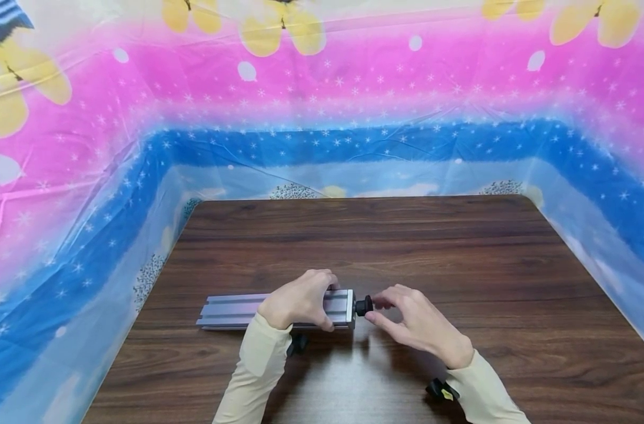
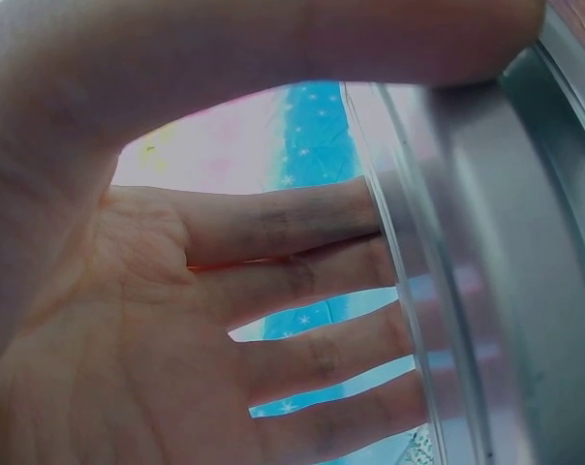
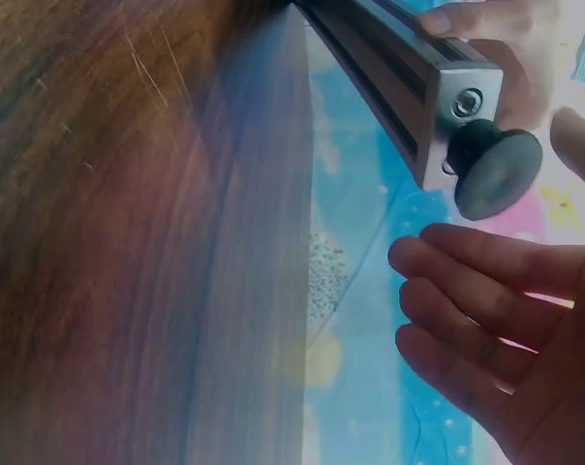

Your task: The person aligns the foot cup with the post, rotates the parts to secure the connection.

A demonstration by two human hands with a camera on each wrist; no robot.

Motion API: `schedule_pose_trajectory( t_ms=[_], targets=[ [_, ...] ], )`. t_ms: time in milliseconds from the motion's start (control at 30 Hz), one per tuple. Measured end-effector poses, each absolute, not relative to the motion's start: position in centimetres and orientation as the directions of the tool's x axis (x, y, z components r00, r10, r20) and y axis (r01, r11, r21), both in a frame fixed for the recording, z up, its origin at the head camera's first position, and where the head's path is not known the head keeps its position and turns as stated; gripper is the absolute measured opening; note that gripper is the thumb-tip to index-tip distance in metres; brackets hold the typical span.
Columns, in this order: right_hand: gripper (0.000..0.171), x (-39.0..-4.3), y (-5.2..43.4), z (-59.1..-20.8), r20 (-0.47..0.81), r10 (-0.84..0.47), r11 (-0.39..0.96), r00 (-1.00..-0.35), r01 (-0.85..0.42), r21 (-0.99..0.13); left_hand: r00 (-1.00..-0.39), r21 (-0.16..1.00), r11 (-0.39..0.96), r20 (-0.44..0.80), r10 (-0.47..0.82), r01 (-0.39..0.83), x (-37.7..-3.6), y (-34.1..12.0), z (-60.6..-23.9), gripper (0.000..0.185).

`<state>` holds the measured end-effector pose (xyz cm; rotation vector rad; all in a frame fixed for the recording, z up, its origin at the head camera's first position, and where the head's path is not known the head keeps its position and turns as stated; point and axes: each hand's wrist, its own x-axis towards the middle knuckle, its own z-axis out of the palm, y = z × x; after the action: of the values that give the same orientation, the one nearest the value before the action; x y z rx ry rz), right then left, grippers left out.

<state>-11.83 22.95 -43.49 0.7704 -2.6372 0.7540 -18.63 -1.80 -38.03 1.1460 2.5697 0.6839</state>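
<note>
A short silver aluminium profile (image 1: 232, 310) lies left to right on the dark wooden table (image 1: 407, 247). My left hand (image 1: 322, 300) grips its right part, with the thumb on the near side and the fingers (image 2: 292, 223) over the far side. A black round knob (image 1: 364, 305) sticks out of the profile's right end plate (image 3: 462, 107). My right hand (image 1: 375, 311) hovers around this knob (image 3: 496, 174). In the right wrist view its fingers (image 3: 467, 257) are loosely curved and a small gap separates them from the knob.
A colourful plastic sheet (image 1: 89, 176) in pink, blue and yellow walls the table in on the left, back and right. Black wrist mounts (image 1: 440, 390) show under both sleeves. Bare wood stretches behind and to the right of the hands.
</note>
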Motion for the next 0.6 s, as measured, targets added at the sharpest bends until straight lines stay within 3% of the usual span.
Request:
schedule_pose_trajectory(
  t_ms=[167,333,600],
  targets=[
    [0.053,-11.87,23.3,-43.3,0.476,-0.479,0.664,-0.738,-0.659,-0.354,-0.665,0.502,0.586,-0.029,0.746,0.636,-18.71,-1.85,-37.99,0.051],
    [0.049,-12.09,23.32,-43.51,0.523,-0.516,0.623,-0.678,-0.716,-0.315,-0.663,0.501,0.585,-0.029,0.748,0.638,-18.69,-1.86,-38.0,0.05],
    [0.037,-11.94,23.0,-43.49,0.484,-0.472,0.674,-0.737,-0.655,-0.341,-0.661,0.502,0.582,-0.027,0.75,0.64,-18.67,-1.91,-37.92,0.048]
  ],
)
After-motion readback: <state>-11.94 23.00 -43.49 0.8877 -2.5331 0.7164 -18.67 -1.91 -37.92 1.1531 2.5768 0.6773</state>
